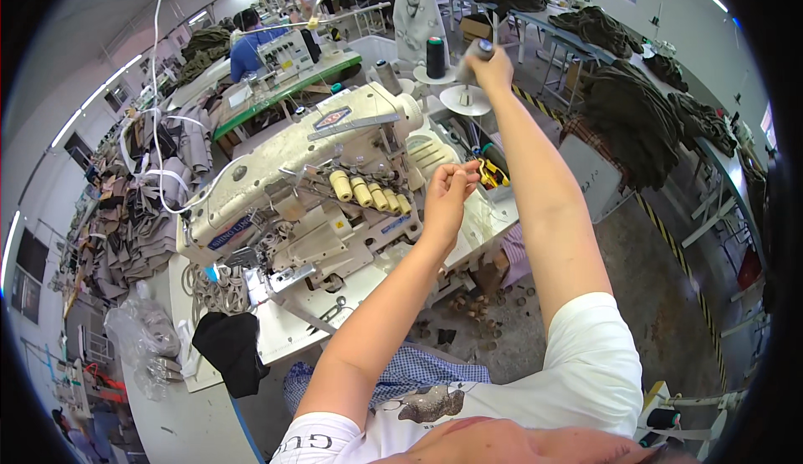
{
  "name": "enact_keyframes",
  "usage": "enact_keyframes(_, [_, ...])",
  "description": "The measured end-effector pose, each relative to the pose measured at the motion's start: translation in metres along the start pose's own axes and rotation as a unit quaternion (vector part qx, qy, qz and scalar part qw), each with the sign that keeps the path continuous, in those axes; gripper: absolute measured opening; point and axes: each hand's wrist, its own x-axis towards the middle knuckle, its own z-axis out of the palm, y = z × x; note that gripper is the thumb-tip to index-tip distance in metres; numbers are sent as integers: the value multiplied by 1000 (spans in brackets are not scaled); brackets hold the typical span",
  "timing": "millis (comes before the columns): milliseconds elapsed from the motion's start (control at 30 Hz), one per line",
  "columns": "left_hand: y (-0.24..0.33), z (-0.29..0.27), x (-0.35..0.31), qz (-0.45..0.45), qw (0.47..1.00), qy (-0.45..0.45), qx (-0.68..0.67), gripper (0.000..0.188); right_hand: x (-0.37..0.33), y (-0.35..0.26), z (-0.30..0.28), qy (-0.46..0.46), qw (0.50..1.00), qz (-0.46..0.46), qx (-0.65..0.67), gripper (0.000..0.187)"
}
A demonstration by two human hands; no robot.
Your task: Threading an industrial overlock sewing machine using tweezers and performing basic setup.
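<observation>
Hands: right hand (493, 71) closed round grey thread spool (478, 51), just above white disc (465, 102) | left hand (449, 199) narrowed, cannot tell whether gripping anything | plastic bag (140, 330), contents unclear

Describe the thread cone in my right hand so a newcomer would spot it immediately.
Find the big cream sewing machine, then look past its upper right end to the lower white round plate. Just above that plate in view, your right hand grips a grey thread cone. Unlike the black cone standing to its left, it is grey and hand-held.
</observation>
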Motion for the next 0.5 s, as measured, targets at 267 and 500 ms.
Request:
enact_keyframes(267, [-13, -23, 13, -53, 997, 44, -39, 11, -51, 8, -2, -47, 992, -54, -104, 57])
enact_keyframes(500, [-6, -16, -13, -35, 998, 46, -34, 10, -101, -4, -39, -72, 994, -66, 41, 36])
